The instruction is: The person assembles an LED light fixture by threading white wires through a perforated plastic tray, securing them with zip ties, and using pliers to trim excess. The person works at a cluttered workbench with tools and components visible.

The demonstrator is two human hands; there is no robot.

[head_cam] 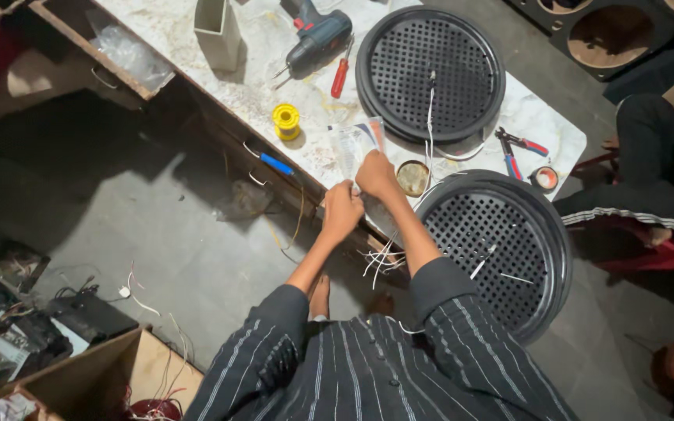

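Note:
Both my hands meet at the near edge of a white marble-topped workbench (pixel 228 78). My left hand (pixel 342 209) is closed at the bench edge on the lower end of a clear plastic packet (pixel 355 143) with printed cards inside. My right hand (pixel 376 175) grips the same packet higher up. White wires (pixel 382 257) hang below my right forearm. A small round tin (pixel 413 178) sits just right of my right hand. Next to it lies a round black perforated speaker grille (pixel 501 249), with a second grille (pixel 429 72) farther back on the bench.
On the bench are a yellow spool (pixel 286 121), a red screwdriver (pixel 340 76), a cordless drill (pixel 315 37), a metal box (pixel 217 30), red-and-blue pliers (pixel 513 153) and a tape roll (pixel 544 178). A seated person (pixel 657 164) is at right. Cardboard box (pixel 95 374) and electronics lie lower left.

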